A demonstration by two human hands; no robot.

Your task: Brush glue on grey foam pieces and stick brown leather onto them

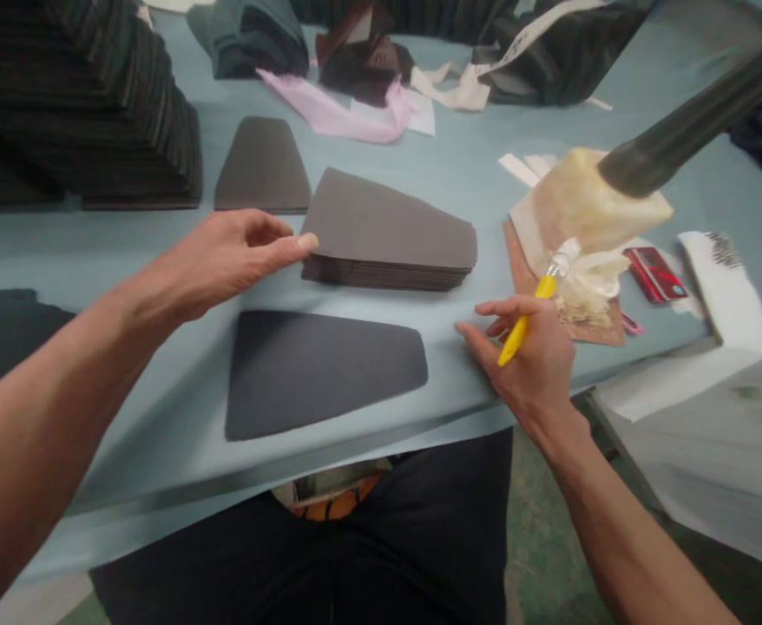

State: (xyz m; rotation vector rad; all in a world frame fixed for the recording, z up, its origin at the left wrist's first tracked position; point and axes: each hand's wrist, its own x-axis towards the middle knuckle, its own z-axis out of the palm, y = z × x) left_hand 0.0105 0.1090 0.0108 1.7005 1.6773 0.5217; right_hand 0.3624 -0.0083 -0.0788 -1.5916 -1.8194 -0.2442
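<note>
My left hand (238, 256) reaches to the left end of a stack of dark tapered panels (387, 227). Its thumb tip meets the top panel's corner, with a gap between thumb and curled index finger; the other fingers are mostly hidden. A yellow-handled brush (522, 328) with pale bristles is gripped in my right hand (537, 356), bristles pointing up and away. My right thumb and index finger extend leftward past the handle. Nearest me, a single dark tapered panel (322, 373) lies flat between the hands, below the stack.
Tall dark stacks (140, 113) stand at left, beside another tapered panel (264, 165). A yellowish block-shaped container (569, 200) with a dark tube sits at right, near a red box (655, 274) and white strip (725, 286). Pink cloth (348, 113) lies at the back.
</note>
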